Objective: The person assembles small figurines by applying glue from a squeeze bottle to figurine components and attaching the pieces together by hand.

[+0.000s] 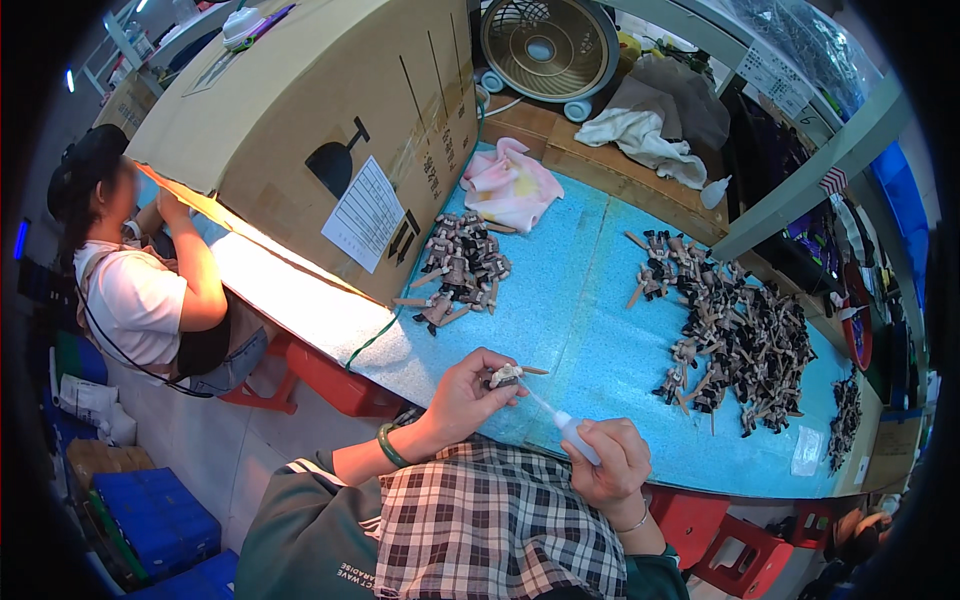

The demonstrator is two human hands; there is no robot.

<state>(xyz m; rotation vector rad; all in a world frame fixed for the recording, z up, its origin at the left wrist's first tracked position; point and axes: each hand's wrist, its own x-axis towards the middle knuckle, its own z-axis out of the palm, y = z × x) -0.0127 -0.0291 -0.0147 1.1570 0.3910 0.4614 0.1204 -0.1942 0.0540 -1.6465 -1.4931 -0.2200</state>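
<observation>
Between the fingertips of my left hand [464,402] is a small figurine [505,376], pale and dark, with a tan stick poking out to the right. My right hand [612,468] is wrapped round a white squeeze bottle [577,436]. Its long thin nozzle points up and left, its tip close to the figurine; whether they touch I cannot tell. Both hands are over the near edge of the blue tabletop [575,300]. A small heap of similar brown and black figurines [462,262] lies beyond my left hand. To the right spreads a larger heap of figurines [740,335].
A tall cardboard box [290,130] stands at the left, with a person [140,280] seated beyond it. A pink cloth [512,187] and a fan [548,50] are at the back. A metal post [820,170] slants over the right side. Red stools [335,378] stand below the table.
</observation>
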